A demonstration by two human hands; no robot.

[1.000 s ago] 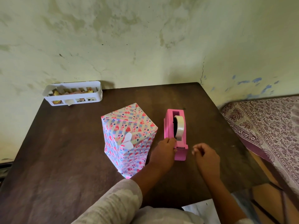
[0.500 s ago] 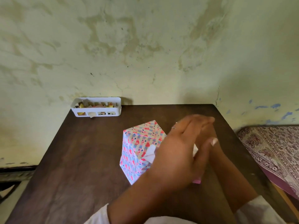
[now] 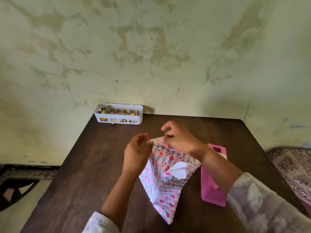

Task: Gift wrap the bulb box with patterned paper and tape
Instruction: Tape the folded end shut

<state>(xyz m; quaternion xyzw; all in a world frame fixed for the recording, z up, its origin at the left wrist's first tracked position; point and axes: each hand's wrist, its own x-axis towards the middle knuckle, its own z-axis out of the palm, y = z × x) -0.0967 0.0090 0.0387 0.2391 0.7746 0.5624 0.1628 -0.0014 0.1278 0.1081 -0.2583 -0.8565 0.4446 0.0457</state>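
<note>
low in the middle of the frame the wrapped bulb box (image 3: pixel 165 179) stands upright on the dark table (image 3: pixel 80 174), a white heart tag on its near face and the pink tape dispenser (image 3: pixel 212 187) just to its right. at its top edge the left hand (image 3: pixel 137 153) curls in against the left corner and the right hand (image 3: pixel 180 140) pinches the folded paper (any tape there is too small to tell). it looks light, crushable and glossy, so hold the stiff corners; farther back, upper left, sits a white basket (image 3: pixel 118 113).
</note>
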